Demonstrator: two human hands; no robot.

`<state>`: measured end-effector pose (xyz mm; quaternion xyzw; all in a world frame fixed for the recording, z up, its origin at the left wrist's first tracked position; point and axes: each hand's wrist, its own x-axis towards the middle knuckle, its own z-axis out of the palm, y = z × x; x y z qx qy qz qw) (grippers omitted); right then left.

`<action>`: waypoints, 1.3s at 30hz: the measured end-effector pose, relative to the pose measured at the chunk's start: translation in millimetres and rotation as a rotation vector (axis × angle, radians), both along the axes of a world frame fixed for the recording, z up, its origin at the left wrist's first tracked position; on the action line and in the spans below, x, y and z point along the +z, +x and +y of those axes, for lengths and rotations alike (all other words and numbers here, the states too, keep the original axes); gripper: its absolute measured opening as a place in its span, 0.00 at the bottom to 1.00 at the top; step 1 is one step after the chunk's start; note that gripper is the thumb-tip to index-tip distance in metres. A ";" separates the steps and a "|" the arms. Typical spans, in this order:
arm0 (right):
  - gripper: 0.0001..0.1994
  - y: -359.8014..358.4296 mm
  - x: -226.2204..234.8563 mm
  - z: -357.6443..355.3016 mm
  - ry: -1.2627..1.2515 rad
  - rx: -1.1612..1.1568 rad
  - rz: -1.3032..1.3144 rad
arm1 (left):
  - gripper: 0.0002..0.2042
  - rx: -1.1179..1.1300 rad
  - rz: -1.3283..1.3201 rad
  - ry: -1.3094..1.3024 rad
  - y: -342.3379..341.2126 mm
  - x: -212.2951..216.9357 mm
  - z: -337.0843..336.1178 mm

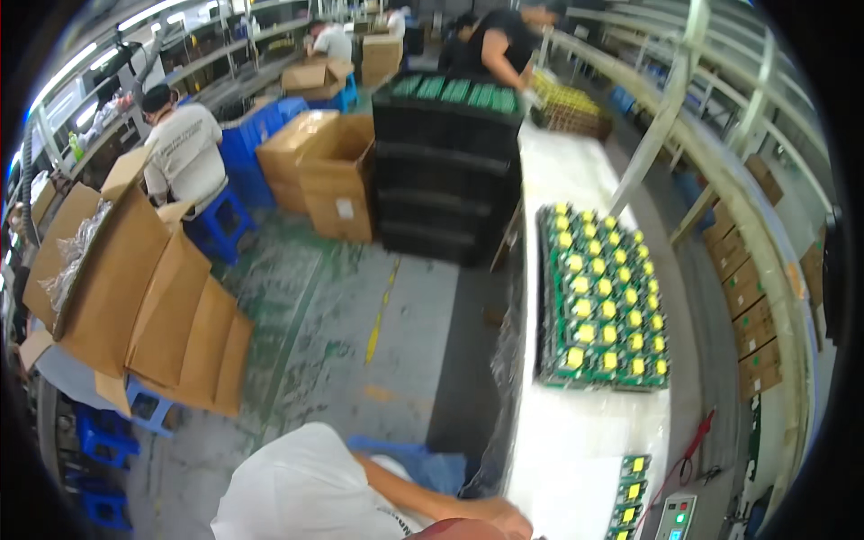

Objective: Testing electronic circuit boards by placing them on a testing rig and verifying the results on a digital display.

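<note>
My left hand [506, 519] is at the table's near left edge, reached by my bare forearm from a white sleeve [292, 477]. The lower border of the head view cuts the hand off, so its fingers and anything in them stay hidden. My right hand is out of the picture. To the right of my left hand, across a strip of white tabletop [576, 450], lies a short column of small green circuit boards [634, 491] with yellow parts. Beside these stands a small light-coloured device [675, 520] with lit indicators.
Farther up the table sits a large block of green boards with yellow tops [607, 288]. A red cable [695, 445] lies by the device. Black stacked crates [447, 171] stand beyond, cardboard boxes [135, 288] at left. A co-worker [499, 49] stands at the far end.
</note>
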<state>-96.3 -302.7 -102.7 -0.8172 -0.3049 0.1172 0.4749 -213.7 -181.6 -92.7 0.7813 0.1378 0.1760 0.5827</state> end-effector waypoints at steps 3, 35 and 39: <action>0.09 -4.1 31.5 -25.3 -0.070 0.149 -0.106 | 0.07 -0.024 0.091 -0.131 -3.8 9.9 -22.7; 0.11 15.7 22.6 -54.4 -0.134 -0.079 -0.230 | 0.14 0.131 -1.142 -0.037 -55.5 207.5 88.6; 0.08 15.0 26.1 -45.7 -0.092 -0.043 -0.237 | 0.11 0.199 -1.197 -0.032 -63.3 211.1 91.2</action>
